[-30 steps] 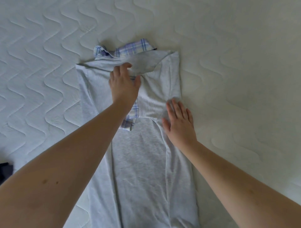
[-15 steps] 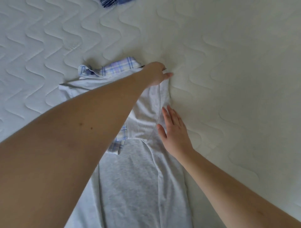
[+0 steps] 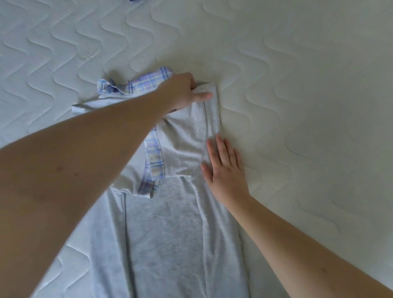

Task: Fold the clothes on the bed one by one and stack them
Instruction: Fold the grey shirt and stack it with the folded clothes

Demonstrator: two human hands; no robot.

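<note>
A light grey garment (image 3: 165,229) with a blue plaid collar (image 3: 146,84) and plaid trim lies lengthwise on the white quilted bed (image 3: 297,106), its sides folded inward. My left hand (image 3: 185,91) reaches across to the top right corner of the garment and pinches the grey cloth there between thumb and curled fingers. My right hand (image 3: 223,168) lies flat with straight fingers on the garment's right folded edge, partly on the mattress. My left forearm hides much of the garment's left shoulder.
A scrap of blue plaid cloth (image 3: 136,1) shows at the top edge of the view. Bare quilted mattress stretches to the right and above the garment.
My left hand has moved from the neckline across to the garment's top right corner and taken hold of the cloth. My right hand has stayed pressed flat on the right edge.
</note>
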